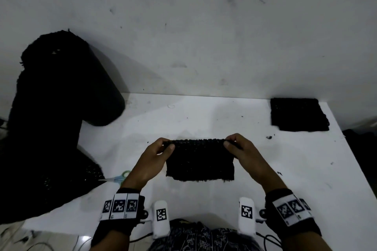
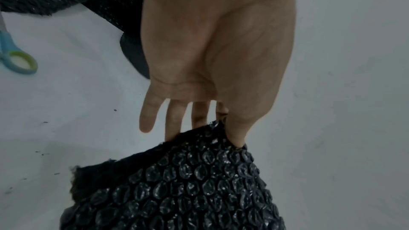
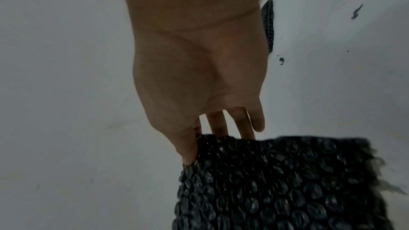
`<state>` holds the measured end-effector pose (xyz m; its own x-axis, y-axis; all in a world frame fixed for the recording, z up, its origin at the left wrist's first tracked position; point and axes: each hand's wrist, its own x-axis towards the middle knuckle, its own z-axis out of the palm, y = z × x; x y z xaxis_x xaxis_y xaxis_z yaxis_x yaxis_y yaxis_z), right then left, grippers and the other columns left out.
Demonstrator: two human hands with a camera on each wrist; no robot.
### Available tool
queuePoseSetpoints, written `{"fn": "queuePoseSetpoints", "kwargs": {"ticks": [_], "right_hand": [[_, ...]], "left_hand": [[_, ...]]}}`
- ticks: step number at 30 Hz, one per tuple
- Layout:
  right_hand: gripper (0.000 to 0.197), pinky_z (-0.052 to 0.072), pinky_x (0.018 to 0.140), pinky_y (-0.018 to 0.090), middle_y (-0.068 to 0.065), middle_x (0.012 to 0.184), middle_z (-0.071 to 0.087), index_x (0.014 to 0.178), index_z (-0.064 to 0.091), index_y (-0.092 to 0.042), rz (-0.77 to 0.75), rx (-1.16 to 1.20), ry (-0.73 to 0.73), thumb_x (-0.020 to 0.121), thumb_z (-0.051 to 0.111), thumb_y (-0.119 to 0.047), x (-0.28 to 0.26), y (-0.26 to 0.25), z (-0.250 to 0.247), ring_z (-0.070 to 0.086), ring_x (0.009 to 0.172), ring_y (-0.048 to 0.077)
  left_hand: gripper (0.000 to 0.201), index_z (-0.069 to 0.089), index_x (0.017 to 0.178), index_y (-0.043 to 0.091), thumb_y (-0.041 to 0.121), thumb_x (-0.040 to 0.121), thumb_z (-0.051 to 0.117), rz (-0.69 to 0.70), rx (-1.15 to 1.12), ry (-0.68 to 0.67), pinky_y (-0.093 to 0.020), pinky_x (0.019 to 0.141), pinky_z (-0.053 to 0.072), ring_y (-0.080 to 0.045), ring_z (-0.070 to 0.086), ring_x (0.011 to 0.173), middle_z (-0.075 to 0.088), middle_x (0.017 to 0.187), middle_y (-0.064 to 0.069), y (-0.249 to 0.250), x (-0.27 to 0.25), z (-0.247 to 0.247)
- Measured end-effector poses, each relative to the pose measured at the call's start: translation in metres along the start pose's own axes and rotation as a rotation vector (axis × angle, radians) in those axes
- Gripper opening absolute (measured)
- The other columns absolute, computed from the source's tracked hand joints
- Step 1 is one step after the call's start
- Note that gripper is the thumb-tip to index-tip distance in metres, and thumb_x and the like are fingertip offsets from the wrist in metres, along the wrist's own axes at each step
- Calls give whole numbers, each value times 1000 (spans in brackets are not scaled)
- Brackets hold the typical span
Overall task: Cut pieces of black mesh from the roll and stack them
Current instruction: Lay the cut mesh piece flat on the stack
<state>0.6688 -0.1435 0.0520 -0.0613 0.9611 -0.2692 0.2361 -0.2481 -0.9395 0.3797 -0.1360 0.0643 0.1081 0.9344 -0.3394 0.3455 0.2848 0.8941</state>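
Note:
A cut rectangle of black bubbly mesh [image 1: 200, 161] hangs above the white table [image 1: 204, 120], held by its two upper corners. My left hand [image 1: 166, 145] pinches the left corner [image 2: 221, 128] between thumb and fingers. My right hand [image 1: 229, 142] pinches the right corner [image 3: 199, 141] the same way. The big black mesh roll [image 1: 67, 79] leans against the wall at far left, its loose end [image 1: 40, 169] spread over the table's left side. A stack of cut pieces [image 1: 297, 115] lies at the table's back right corner.
Blue and green scissors [image 1: 118, 177] lie on the table by my left wrist, beside the roll's loose end; their handle [image 2: 20, 62] shows in the left wrist view. Small black scraps [image 1: 269, 137] dot the table near the stack. The table's right edge runs close past the stack.

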Motion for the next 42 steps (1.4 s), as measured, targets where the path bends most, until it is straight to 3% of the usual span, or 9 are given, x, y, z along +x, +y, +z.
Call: {"fn": "queuePoseSetpoints", "kwargs": {"ticks": [6, 9, 13, 18, 25, 30, 33, 37, 42], "right_hand": [[8, 38, 60, 31, 3, 78, 54, 100, 55, -34, 178, 107, 83, 101, 52, -41, 11, 15, 14, 47, 65, 18], [28, 52, 67, 35, 11, 98, 68, 117, 51, -29, 246, 344, 73, 94, 66, -32, 8, 17, 17, 66, 82, 26], [46, 55, 67, 35, 18, 104, 67, 122, 37, -23, 285, 397, -24, 93, 63, 1, -1, 25, 13, 65, 85, 25], [25, 49, 58, 28, 17, 104, 64, 107, 50, -14, 234, 286, -9, 95, 53, 7, -3, 34, 12, 60, 80, 21], [55, 57, 85, 42, 17, 126, 62, 119, 64, -23, 224, 214, -126, 83, 58, 19, -4, 53, 4, 66, 96, 29], [64, 56, 76, 29, -1, 133, 59, 128, 60, -26, 185, 192, -90, 82, 61, 18, -5, 48, -2, 66, 80, 16], [67, 56, 77, 29, 8, 126, 67, 133, 59, -28, 170, 200, -46, 83, 62, 16, -5, 44, -15, 64, 75, 14], [77, 57, 91, 42, -1, 136, 59, 138, 54, -34, 150, 310, -85, 82, 62, 18, -7, 39, -34, 67, 98, 27], [61, 53, 91, 26, 1, 135, 62, 137, 57, -20, 127, 496, -109, 85, 62, 12, -4, 32, -62, 61, 122, 14]], "left_hand": [[37, 50, 122, 40, 52, 91, 66, -195, -167, -59, -43, 82, 61, -17, 68, 97, 70, 105, -1, -6, 10, 8], [58, 40, 124, 42, 24, 85, 79, -207, -222, -66, -43, 74, 62, -23, 68, 102, 67, 116, -8, -16, 8, 10], [35, 46, 110, 25, -3, 95, 59, -172, -252, -8, -35, 65, 55, -19, 62, 79, 63, 111, -14, -23, 5, 14], [31, 64, 119, 23, 2, 96, 62, -196, -228, -51, -28, 62, 56, -17, 66, 91, 61, 123, -1, -23, 5, 19], [62, 58, 134, 25, -15, 87, 63, -176, -230, -156, -34, 71, 59, -21, 71, 94, 55, 136, 0, -35, 5, 16], [72, 55, 138, 32, -15, 85, 65, -176, -215, -139, -34, 75, 59, -22, 71, 91, 71, 121, -6, -33, 12, 16], [77, 51, 141, 36, -12, 84, 68, -154, -204, -159, -39, 82, 60, -21, 70, 91, 76, 109, -8, -28, 16, 21], [77, 51, 137, 42, -12, 85, 67, -99, -175, -195, -45, 92, 57, -24, 70, 96, 74, 101, 23, -14, 21, 31], [76, 53, 137, 40, -13, 84, 67, -50, -193, -244, -44, 91, 57, -29, 71, 102, 69, 125, 15, 12, 32, 49]]}}
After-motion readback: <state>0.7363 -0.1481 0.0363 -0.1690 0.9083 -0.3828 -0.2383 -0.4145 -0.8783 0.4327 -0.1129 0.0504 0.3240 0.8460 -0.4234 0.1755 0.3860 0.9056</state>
